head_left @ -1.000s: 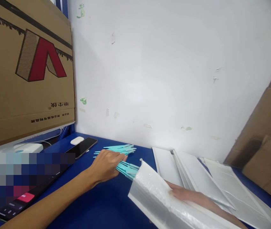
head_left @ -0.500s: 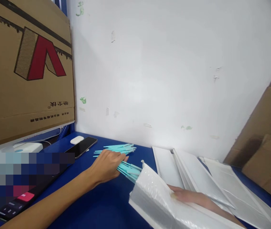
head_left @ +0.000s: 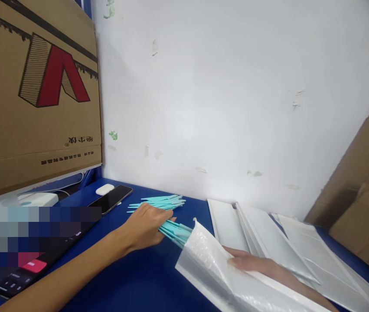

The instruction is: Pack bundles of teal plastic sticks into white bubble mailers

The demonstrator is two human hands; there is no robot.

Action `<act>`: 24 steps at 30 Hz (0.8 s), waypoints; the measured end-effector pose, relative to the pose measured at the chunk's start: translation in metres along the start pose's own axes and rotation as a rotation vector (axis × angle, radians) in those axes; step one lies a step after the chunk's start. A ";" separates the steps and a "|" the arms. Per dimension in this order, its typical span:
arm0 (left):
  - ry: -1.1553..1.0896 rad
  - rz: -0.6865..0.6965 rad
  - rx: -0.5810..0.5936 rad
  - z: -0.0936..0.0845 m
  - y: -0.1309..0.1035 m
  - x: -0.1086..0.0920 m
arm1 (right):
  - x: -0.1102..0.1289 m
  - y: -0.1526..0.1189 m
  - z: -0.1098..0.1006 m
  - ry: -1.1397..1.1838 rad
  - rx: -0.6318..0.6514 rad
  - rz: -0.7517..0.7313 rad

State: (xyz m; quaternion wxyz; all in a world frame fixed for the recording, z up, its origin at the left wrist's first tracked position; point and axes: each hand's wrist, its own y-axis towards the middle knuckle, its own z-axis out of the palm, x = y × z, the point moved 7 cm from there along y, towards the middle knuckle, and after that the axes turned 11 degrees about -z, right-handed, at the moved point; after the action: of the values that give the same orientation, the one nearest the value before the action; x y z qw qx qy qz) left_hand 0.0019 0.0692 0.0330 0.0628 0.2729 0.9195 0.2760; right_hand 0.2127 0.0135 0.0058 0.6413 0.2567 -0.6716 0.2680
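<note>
The white wall (head_left: 204, 86) is brightly and diffusely lit, with the strongest brightness registered near its middle; the upper right corner is darkened. Broken glare is noted on the white padded mailer (head_left: 210, 255). The blue table (head_left: 132, 277) is darkened toward the lower edge. Outlines of the teal sticks (head_left: 175, 232) are softened. The cardboard box (head_left: 2, 117) is stretched at the left margin. Lower left, 1 patch is pixelated.

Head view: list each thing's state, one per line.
Held turquoise sticks: bunched.
Bubble mailer: creased.
Left hand: closed around held turquoise sticks.
Right hand: holding bubble mailer.
Loose turquoise sticks: piled.
Spare mailers: overlapping.
Upper phone: screen dark.
Lower screen: lit.
Earbud case: shut.
</note>
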 end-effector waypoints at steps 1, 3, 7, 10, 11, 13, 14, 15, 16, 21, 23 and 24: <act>0.018 0.018 0.022 0.002 0.000 -0.001 | -0.001 0.000 0.001 0.054 0.001 0.020; 0.047 0.028 0.050 0.004 -0.001 -0.002 | -0.005 -0.001 0.003 0.213 0.001 0.071; 0.064 0.009 0.065 0.006 -0.002 -0.005 | -0.007 -0.006 0.008 0.390 0.020 0.049; 0.107 0.031 0.099 0.008 -0.003 -0.015 | -0.012 -0.007 0.011 0.350 0.029 0.039; 0.121 0.045 0.119 0.010 -0.004 -0.019 | -0.015 -0.006 0.012 0.318 0.032 0.048; 0.144 0.073 0.158 0.014 -0.005 -0.026 | -0.021 -0.004 0.014 0.255 0.024 0.063; 0.155 0.086 0.175 0.015 -0.006 -0.030 | -0.023 -0.003 0.014 0.232 0.018 0.065; 0.165 0.094 0.191 0.017 -0.007 -0.032 | -0.024 -0.002 0.014 0.214 0.015 0.065; 0.174 0.097 0.207 0.019 -0.007 -0.033 | -0.026 -0.001 0.014 0.200 0.018 0.066; 0.193 0.075 0.256 0.022 -0.008 -0.031 | -0.028 -0.001 0.010 0.136 0.046 0.046; 0.192 0.073 0.261 0.023 -0.008 -0.029 | -0.028 -0.002 0.007 0.099 0.042 0.040; 0.194 0.079 0.262 0.023 -0.008 -0.028 | -0.029 -0.002 0.006 0.078 0.036 0.040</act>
State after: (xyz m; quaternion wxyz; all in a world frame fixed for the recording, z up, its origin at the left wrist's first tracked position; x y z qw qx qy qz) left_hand 0.0284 0.0594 0.0084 -0.0733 0.2865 0.9380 0.1809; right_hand 0.2113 0.0079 -0.0233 0.6565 0.2443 -0.6462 0.3027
